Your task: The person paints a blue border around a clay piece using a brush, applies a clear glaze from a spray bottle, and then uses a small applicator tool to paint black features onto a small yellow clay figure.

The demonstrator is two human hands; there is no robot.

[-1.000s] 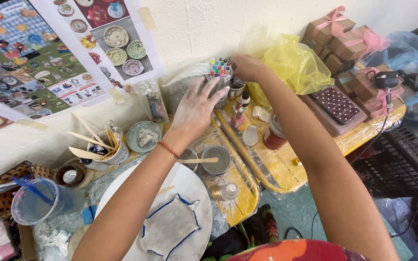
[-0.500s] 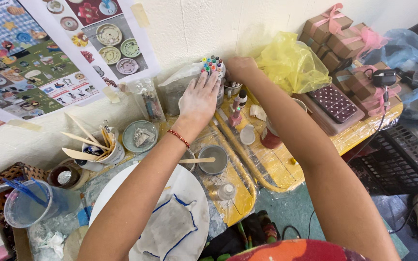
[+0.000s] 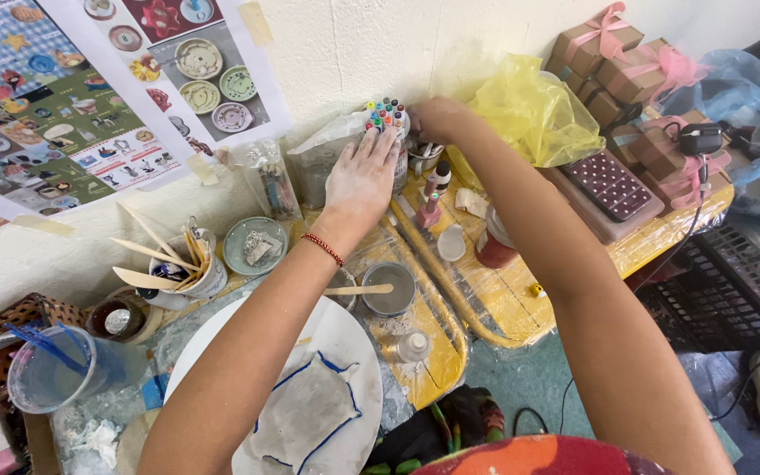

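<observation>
1. The left hand (image 3: 361, 180) lies flat and spread, palm down, its fingertips (image 3: 383, 141) touching the near side of a cluster of markers (image 3: 386, 114) that stands upright with its coloured caps up, close against the white wall (image 3: 371, 44)
2. The left grip is wide: the fingers are straight and splayed, closed around nothing
3. The right hand (image 3: 437, 119) sits just beyond and to the right of the markers, curled against them from the far side; whether this grip clasps the bundle or only presses on it I cannot tell, since the fingers are hidden behind the hand
4. So the markers stand between the two grips, directly ahead of the left fingertips and just to the left of the right knuckles; their long axis runs upright, across both palms
5. Both hands are touching or nearly touching the bundle; the right hand looks the closer wrapped
6. Under the left palm is a crumpled clear plastic bag (image 3: 323, 154)
7. Back along the left forearm, nearer the person, the worktop (image 3: 503, 299) carries a small grey bowl (image 3: 389, 288) with a wooden stick across it, and a white round plate (image 3: 345, 343) bearing a flat slab of clay outlined in blue (image 3: 305, 409)
</observation>
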